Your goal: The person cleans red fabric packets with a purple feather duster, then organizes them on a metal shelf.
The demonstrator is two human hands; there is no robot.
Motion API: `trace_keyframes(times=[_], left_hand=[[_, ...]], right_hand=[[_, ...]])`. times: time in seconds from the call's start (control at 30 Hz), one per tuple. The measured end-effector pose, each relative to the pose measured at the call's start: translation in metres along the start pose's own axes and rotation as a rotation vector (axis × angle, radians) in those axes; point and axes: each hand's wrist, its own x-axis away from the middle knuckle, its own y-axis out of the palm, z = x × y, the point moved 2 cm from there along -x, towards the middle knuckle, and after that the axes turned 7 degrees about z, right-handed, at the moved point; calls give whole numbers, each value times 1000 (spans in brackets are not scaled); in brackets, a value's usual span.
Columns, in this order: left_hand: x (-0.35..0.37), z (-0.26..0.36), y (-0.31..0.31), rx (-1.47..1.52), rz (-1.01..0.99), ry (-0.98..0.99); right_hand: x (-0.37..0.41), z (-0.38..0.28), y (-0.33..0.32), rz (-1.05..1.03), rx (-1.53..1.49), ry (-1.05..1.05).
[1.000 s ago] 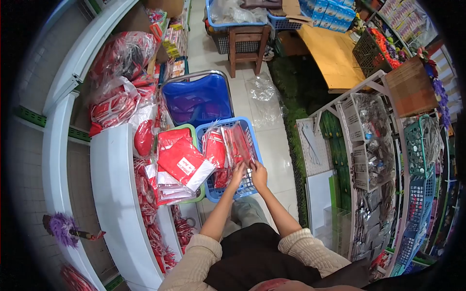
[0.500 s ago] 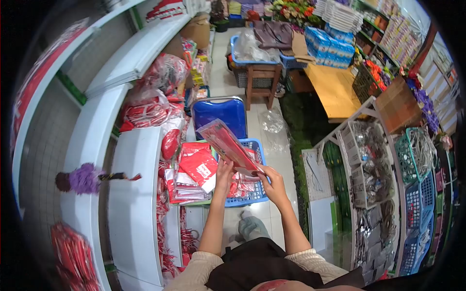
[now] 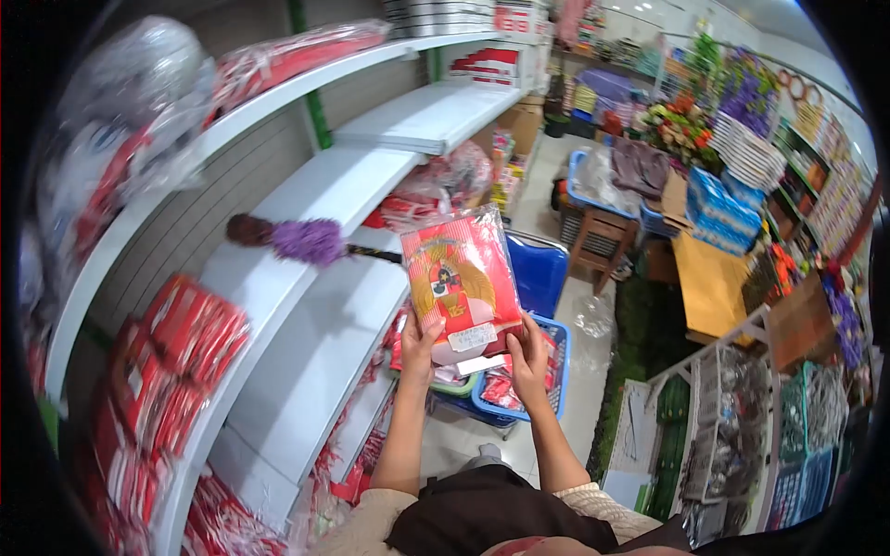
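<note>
Held up in front of me is a clear plastic packet of folded red and white cloth, with a golden emblem on its front and a white handwritten label near the bottom. My left hand grips its lower left edge. On the lower right edge, my right hand is closed around it. Behind and below the packet, a blue plastic basket holds more red packets and is partly hidden by my right hand. A blue chair back shows just past the packet.
White shelves run along the left, with stacked red packets on one. A purple feather duster lies across a shelf edge. To the right are a yellow table and a rack of wire baskets. Crumpled plastic lies on the floor.
The packet has been raised and turned so its emblem faces me; before, it was seen tilted, nearly edge-on. My view has swung left and up towards the shelves. Both hands keep hold.
</note>
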Motion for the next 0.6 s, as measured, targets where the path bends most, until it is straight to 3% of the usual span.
trace_keyframes(times=[0.2, 0.23, 0.33, 0.37, 0.5, 0.6], left_hand=[[23, 69, -49, -61, 200, 181], [28, 79, -56, -51, 229, 207], [40, 103, -77, -43, 273, 281], [44, 111, -84, -43, 280, 306], [54, 135, -105, 585, 81, 201], [51, 134, -120, 567, 280, 220]], right_hand=[[6, -24, 87, -175, -370, 100], [5, -33, 100, -196, -315, -23], [13, -37, 129, -422, -484, 260], [13, -43, 138, -460, -450, 243], [19, -44, 175, -524, -577, 278], [26, -39, 193, -610, -636, 365]])
